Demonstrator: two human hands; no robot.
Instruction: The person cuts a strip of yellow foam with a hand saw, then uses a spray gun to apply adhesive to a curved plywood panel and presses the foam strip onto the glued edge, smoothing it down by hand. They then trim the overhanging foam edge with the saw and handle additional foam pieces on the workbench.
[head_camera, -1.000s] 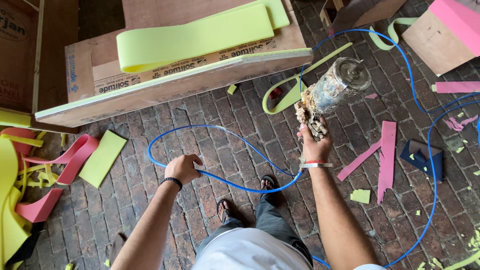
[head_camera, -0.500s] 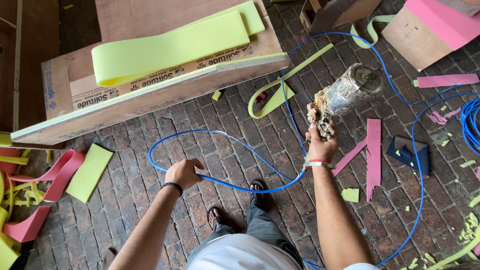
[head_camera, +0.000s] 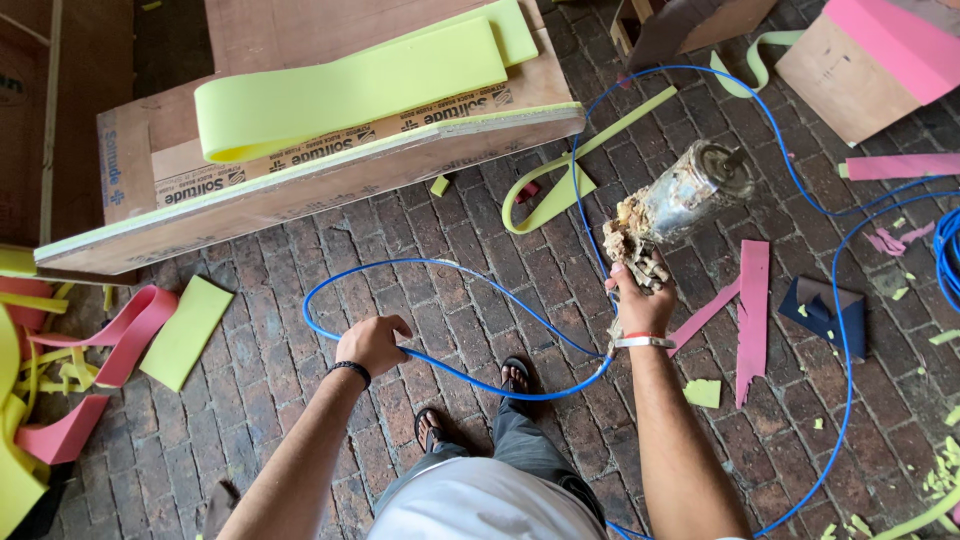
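While your right hand (head_camera: 640, 305) keeps its fingers clamped on the crusted grip of the metal spray gun (head_camera: 680, 200), held raised over the brick floor (head_camera: 300, 400), your left hand (head_camera: 372, 343) has its fingers closed around the blue hose (head_camera: 470, 375). That hose loops just beside your sandalled feet (head_camera: 515, 375); a snag or trip looks likely. Foam offcuts (head_camera: 750, 300) crowd the right side, and the board stack (head_camera: 330, 180) blocks ahead.
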